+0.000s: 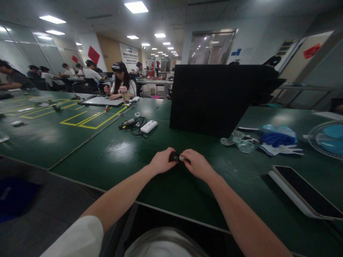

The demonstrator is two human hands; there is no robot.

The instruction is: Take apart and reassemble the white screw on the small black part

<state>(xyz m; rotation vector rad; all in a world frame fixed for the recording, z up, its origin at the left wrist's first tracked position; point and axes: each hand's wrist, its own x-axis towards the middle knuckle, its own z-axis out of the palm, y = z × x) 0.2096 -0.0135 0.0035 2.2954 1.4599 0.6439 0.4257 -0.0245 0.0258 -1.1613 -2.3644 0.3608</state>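
Observation:
Just above the green table (166, 189), my left hand (162, 160) is closed around a small dark piece (174, 156) with a round end that faces right. My right hand (197, 163) pinches a small pale grey piece (182, 158) between thumb and fingertips. The two pieces sit end to end, very close together; whether they touch I cannot make out. Both are too small and dim to name more closely.
Ahead stands a large black panel (209, 100). Left of it lie a white power bank (149, 126) and dark cables (131, 124). To the right are clear goggles (238, 141), gloves (280, 141) and a phone-like slab (308, 191). A co-worker (123, 84) sits across the table.

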